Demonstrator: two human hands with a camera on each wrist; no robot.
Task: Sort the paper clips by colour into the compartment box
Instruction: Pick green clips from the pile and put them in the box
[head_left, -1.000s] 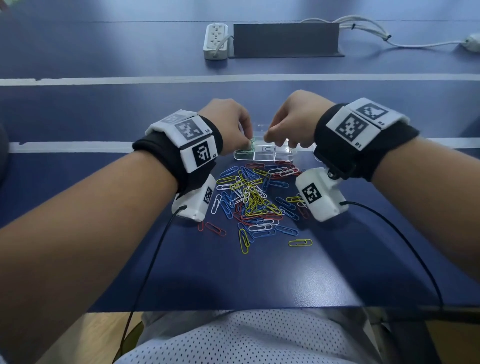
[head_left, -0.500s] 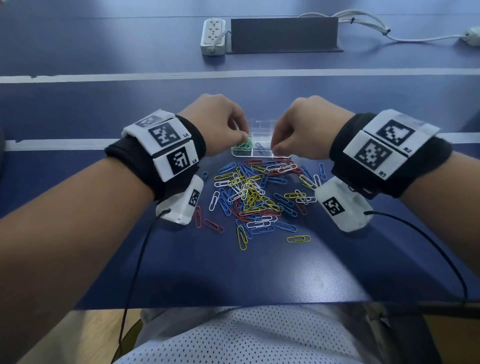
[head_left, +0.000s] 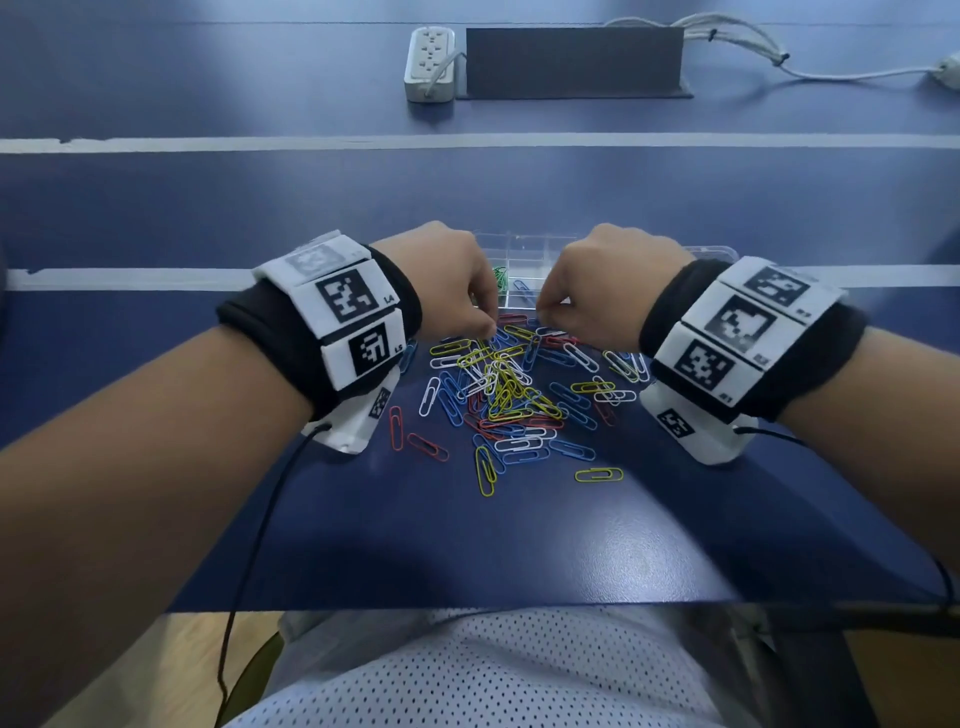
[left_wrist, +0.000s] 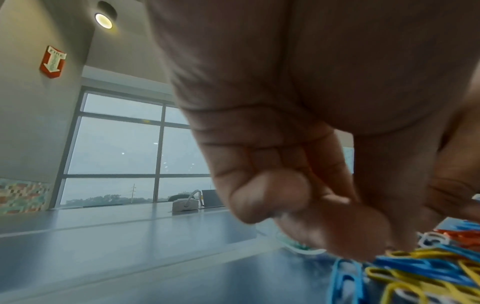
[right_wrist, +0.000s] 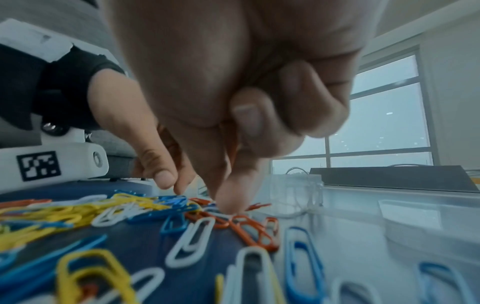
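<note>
A loose pile of paper clips (head_left: 509, 384) in yellow, blue, white and red lies on the blue table. Just behind it stands the clear compartment box (head_left: 711, 252), with green clips (head_left: 500, 278) in one compartment and a blue clip (head_left: 522, 288) in the one beside it. My left hand (head_left: 488, 327) has curled fingers, and its fingertips (left_wrist: 363, 251) touch yellow clips at the pile's far edge; a pinch does not show. My right hand (head_left: 543, 312) brings thumb and forefinger together on a red clip (right_wrist: 244, 222) beside the box wall (right_wrist: 389, 205).
A white power strip (head_left: 430, 62), a dark upright panel (head_left: 571, 62) and white cables (head_left: 753, 47) lie at the far side. Stray clips sit nearer me: a yellow one (head_left: 598, 475) and red ones (head_left: 397, 426). The table's front edge is close to my lap.
Both hands have come back from over the box and down to the far edge of the pile. The left hand now touches yellow clips, the right a red clip.
</note>
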